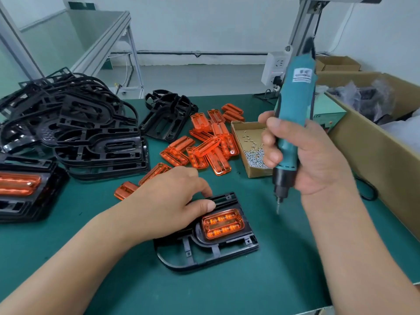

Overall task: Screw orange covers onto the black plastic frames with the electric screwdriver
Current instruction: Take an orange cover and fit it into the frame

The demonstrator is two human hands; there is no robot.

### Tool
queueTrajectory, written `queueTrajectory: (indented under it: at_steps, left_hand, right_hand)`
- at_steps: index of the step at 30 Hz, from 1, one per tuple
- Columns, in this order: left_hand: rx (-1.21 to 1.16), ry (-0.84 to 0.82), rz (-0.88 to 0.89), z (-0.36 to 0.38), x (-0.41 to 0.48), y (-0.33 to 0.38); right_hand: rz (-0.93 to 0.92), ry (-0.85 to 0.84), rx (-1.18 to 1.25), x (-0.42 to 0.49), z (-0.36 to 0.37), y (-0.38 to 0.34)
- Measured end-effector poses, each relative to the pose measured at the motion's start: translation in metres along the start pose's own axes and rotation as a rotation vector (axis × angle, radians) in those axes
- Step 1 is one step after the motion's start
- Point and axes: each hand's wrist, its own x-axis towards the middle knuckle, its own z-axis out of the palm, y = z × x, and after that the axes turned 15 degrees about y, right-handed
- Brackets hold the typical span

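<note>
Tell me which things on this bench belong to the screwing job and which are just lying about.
In the job: electric screwdriver, black frame, orange cover seated in it, box of screws, loose orange covers, stacked black frames.
Lying about: large cardboard box, socket block, small cardboard box behind.

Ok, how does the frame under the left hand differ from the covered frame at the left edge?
The front frame lies alone on the green mat, held by the left hand; the left-edge frame tops a stack, untouched. The front frame lies inside the picture; the left-edge frame is cut by its edge. Both are black, each with an orange cover.
</note>
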Motion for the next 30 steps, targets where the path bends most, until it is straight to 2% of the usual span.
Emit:
queueTrajectory:
  at_steps: [3,6,9,14,20,26,28,30]
  left_hand:
    - [-0.018,-0.042,-0.050,-0.005,0.000,-0.010]
    - [-0.058,-0.070,-0.106,-0.009,0.002,-0.015]
    - [-0.090,-0.156,-0.150,-0.011,0.002,-0.015]
    - [-0.142,-0.212,-0.130,-0.013,0.001,-0.017]
    - [-0.173,-0.210,-0.126,-0.014,-0.001,-0.018]
    - [-0.176,-0.213,-0.122,-0.014,0.000,-0.018]
    - [-0.172,-0.198,-0.119,-0.014,-0.001,-0.018]
    - [-0.176,-0.194,-0.125,-0.015,-0.001,-0.019]
  right_hand:
    - [-0.165,-0.105,-0.557,-0.010,-0.005,-0.010]
    - [-0.242,-0.180,-1.088,-0.020,-0.003,-0.002]
    - [-0.340,-0.196,-1.475,-0.027,-0.005,0.014]
    - [-0.433,-0.144,-1.638,-0.037,-0.024,0.023]
    - [-0.306,-0.170,-1.726,-0.050,-0.041,0.020]
    - [-0.271,-0.173,-1.753,-0.057,-0.053,0.016]
    - [-0.297,-0.184,-1.795,-0.060,-0.053,0.015]
    - [-0.396,-0.138,-1.831,-0.065,-0.051,0.014]
